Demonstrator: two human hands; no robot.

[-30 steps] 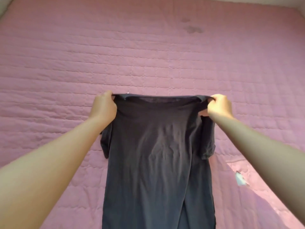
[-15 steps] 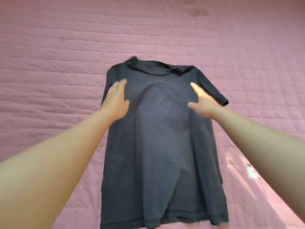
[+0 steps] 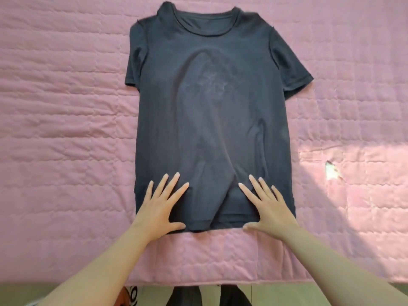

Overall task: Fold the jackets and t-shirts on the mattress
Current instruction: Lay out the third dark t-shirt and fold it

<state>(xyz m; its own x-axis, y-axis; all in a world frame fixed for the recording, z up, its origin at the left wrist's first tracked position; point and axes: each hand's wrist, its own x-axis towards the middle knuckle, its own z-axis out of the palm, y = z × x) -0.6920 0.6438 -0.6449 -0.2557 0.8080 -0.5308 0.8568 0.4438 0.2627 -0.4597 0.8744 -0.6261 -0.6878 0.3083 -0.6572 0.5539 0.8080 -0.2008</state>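
Pink mattress, dark t-shirt flat by its near edge — left grip and right grip, fingers splayed, press the hem, likely smoothing it

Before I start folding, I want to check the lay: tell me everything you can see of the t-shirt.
The t-shirt is dark grey-blue, soft knit, short-sleeved with a round collar. It lies unfolded on the pink mattress, collar away from the person, a long ridge wrinkling its middle. The left hand and right hand press flat on its hem.
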